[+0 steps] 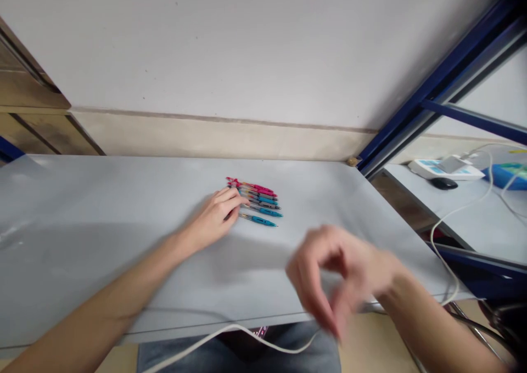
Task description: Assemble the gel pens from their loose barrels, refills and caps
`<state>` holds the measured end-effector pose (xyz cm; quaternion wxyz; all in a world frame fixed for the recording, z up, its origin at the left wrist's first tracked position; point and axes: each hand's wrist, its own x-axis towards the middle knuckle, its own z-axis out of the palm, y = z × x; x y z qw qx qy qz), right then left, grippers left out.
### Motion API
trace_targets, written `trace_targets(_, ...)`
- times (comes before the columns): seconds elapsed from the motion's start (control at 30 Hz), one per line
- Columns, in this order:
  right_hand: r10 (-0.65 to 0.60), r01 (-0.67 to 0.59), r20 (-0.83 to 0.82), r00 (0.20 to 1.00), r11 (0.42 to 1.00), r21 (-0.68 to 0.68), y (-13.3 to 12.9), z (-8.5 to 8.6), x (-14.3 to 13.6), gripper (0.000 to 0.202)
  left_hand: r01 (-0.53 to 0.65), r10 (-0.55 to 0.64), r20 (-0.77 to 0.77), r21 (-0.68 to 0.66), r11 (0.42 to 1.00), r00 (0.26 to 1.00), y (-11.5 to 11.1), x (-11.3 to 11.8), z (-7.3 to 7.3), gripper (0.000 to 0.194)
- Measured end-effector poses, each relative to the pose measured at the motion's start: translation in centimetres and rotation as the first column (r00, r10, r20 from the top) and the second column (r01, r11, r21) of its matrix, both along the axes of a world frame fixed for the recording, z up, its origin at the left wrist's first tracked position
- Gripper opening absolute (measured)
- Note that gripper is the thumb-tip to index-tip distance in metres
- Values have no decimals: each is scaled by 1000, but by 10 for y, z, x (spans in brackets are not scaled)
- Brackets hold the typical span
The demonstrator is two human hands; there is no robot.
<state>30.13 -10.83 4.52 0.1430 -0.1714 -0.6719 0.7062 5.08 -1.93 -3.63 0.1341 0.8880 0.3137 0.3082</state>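
Observation:
Several pens lie side by side on the grey table, their tips pointing right. Pink pens (pixel 263 188) are at the far side of the row, and blue and grey ones lie nearer. Closest to me, a blue pen (pixel 263 220) sits slightly apart from the rest. My left hand (pixel 220 211) rests over the left ends of the pens, fingers curled, with the near blue pen's end at its thumb; its exact grip is partly hidden. My right hand (pixel 329 274), blurred, is raised above the table's front edge, thumb and forefinger meeting in a ring, nothing visible in them.
A white cable (pixel 239 327) crosses my lap at the front edge. A pale wall rises behind the table (pixel 102 197). On the right, beyond a blue metal frame (pixel 436 82), another surface holds a black mouse (pixel 443 183), a white device (pixel 428 168) and more cables.

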Motion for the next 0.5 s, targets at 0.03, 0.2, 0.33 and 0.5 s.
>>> trace_targets(0.03,-184,185,-61,981,983,10,20,0,-2,32,3,-3,-4,3,1000,1000,0,0,0,29)
trace_targets(0.2,-704,700,-146,695,709,-89,93,-31,-22,26,-126,126,4,48,991,992,1,-1,0,30)
trace_targets(0.33,-796,802,-123,592,568,185,111,-58,-23,25,-159,159,-16,13,987,987,1,-1,0,32)
trace_targets(0.5,-780,580,-95,619,372,725,103,-70,-13,15,-138,134,-77,-44,989,988,0,-1,1,29)
